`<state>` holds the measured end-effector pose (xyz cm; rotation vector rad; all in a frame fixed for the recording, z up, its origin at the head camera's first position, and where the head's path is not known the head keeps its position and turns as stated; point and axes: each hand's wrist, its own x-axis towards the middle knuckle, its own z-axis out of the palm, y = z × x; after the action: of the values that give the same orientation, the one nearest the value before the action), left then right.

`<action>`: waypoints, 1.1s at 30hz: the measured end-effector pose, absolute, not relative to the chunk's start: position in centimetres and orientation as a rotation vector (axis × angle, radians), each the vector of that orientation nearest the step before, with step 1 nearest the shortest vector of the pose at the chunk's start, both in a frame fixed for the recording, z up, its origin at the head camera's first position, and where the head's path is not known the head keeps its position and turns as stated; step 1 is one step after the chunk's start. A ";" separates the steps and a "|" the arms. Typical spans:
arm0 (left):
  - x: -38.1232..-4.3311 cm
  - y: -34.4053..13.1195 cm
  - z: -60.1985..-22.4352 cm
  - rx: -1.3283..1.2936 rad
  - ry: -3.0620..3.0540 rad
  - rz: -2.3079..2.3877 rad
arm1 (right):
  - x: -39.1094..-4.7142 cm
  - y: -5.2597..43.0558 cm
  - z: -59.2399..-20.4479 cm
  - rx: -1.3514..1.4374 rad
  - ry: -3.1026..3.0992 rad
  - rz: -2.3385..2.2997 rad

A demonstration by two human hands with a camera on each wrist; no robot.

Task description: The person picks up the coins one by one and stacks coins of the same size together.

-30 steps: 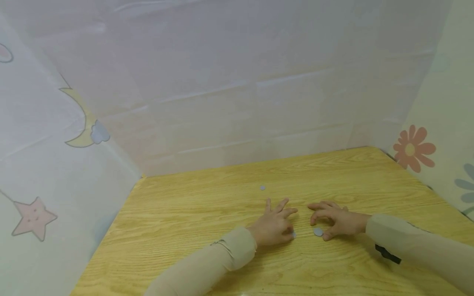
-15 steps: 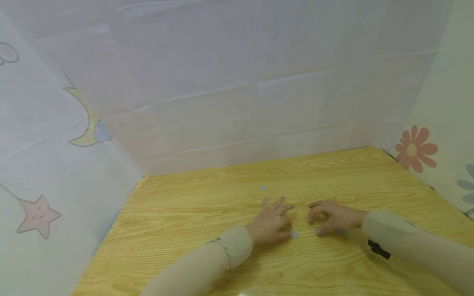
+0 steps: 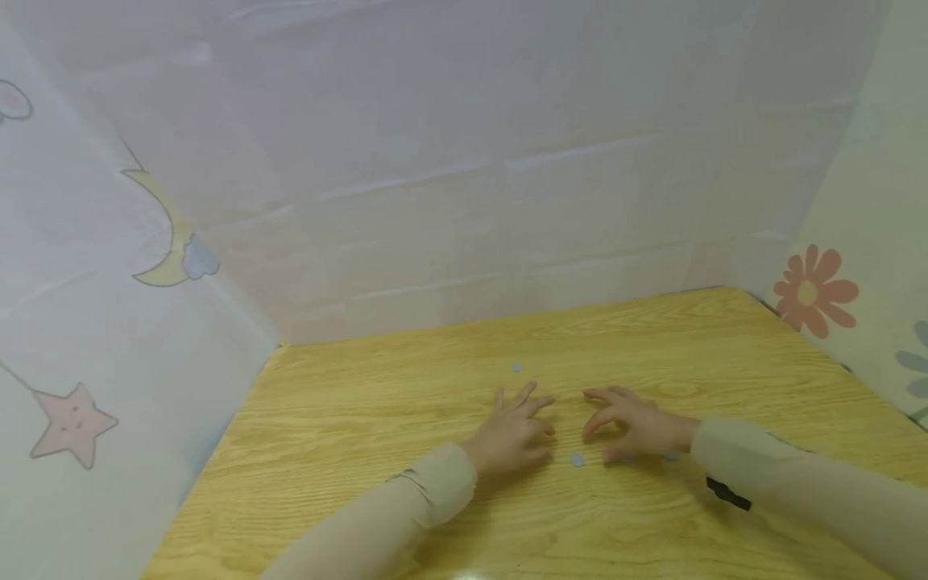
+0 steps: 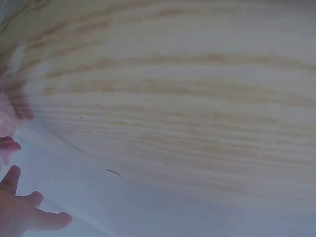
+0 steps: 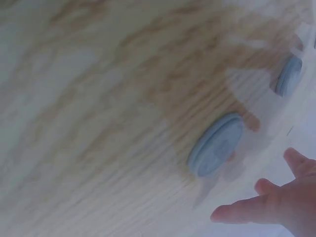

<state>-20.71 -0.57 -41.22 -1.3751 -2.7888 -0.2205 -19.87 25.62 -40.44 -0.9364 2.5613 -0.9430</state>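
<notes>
Small flat grey-blue round discs lie on the wooden table. My left hand, fingers spread, is just left of one disc and holds nothing. My right hand hovers with its fingers apart and its thumb in front of a second disc, which is partly hidden. A third disc shows below the right wrist. In the right wrist view, the fingers stand apart from a thick, rimmed disc, with another disc beyond it. Only some left fingertips show in the left wrist view.
One more disc lies farther back, beyond the left fingers. Pale sheets with a moon, a star and a flower printed on them stand around the table. A black strap hangs under the right sleeve.
My left hand has drawn left, away from the disc beside its thumb. My right hand has shifted left too, and a disc near its wrist has come into view.
</notes>
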 end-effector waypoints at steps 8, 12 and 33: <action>-20.8 -1.1 -41.3 -1.347 -2.793 -0.203 | -19.6 25.1 -40.6 -0.926 2.531 -0.974; -20.9 -1.4 -41.4 -1.322 -2.789 -0.208 | -19.4 24.9 -40.5 -0.910 2.524 -0.987; -22.0 -2.6 -41.6 -1.103 -2.899 -0.299 | -19.6 23.0 -40.4 -0.947 2.414 -0.972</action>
<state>-22.01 -2.55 -41.62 -1.1032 -2.8985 -0.2992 -19.63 23.02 -40.37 -0.9468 2.4136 -0.9724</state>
